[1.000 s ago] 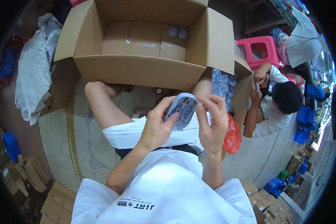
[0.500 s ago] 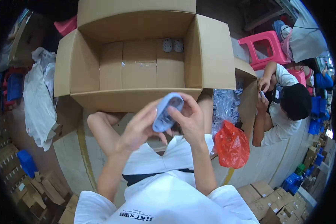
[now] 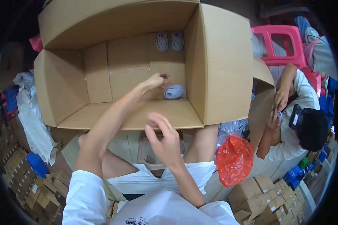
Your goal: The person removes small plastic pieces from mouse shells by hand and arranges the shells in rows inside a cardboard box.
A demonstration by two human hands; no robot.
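Inside the large cardboard box [image 3: 130,82], my left hand [image 3: 156,81] reaches over the floor near its front right part, fingers curled and partly hidden. Just right of those fingers lies a pale lavender clog [image 3: 174,92], apart from them as far as I can see. Two pale clogs [image 3: 169,41] stand side by side at the back right of the box. My right hand [image 3: 164,140] hovers in front of the box's front flap, fingers apart, slightly blurred, holding nothing.
A red plastic bag [image 3: 234,161] and clear-bagged items [image 3: 229,130] sit right of my legs. Farther right, a person [image 3: 300,116] in a cap holds a small object. Behind is a pink stool [image 3: 283,45]. White plastic sheeting [image 3: 35,120] hangs at left.
The pale clog has gone from my hands to the box floor. My left hand has reached forward into the box. My right hand has let go and drawn back. The view has shifted.
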